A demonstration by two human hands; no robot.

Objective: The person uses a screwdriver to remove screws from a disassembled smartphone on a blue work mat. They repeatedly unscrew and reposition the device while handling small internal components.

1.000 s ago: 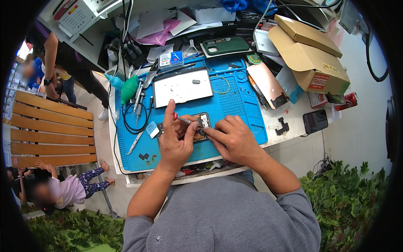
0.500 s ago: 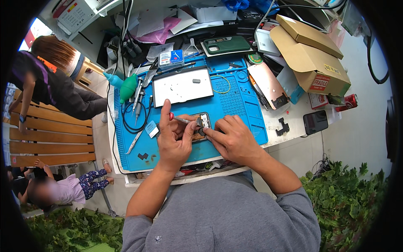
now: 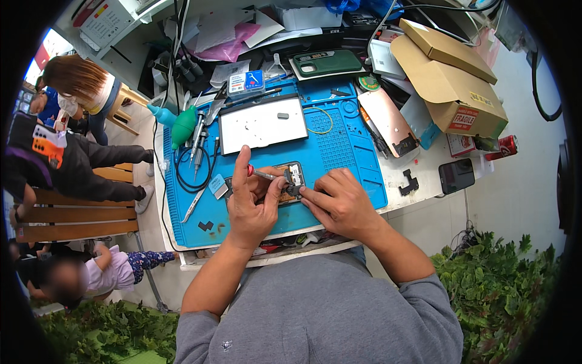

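An opened phone [image 3: 295, 174] lies on the blue mat [image 3: 330, 216], its inner parts bare, with both my hands over it. My left hand [image 3: 254, 203] pinches a slim screwdriver [image 3: 262, 175] with a red end cap, its index finger raised. The tool's tip reaches the phone's right part, where the fingers partly hide it. My right hand [image 3: 336, 200] is curled, thumb and finger pressed together at a small dark piece [image 3: 294, 190] on the phone's near right side. Whether those fingers grip that piece I cannot tell.
Beyond the phone lies a white tray [image 3: 260, 130] with tiny parts. A green air blower [image 3: 183, 127], tweezers [image 3: 193, 206] and a coiled black cable [image 3: 209, 176] are left. Rightward sit a rose-gold phone back [image 3: 388, 118], a black camera [image 3: 456, 176] and a cardboard box [image 3: 448, 91]. People stand left.
My right fingertips have shifted slightly right and down, showing more of the dark piece. The left hand and screwdriver have barely moved. The people at the left have moved.
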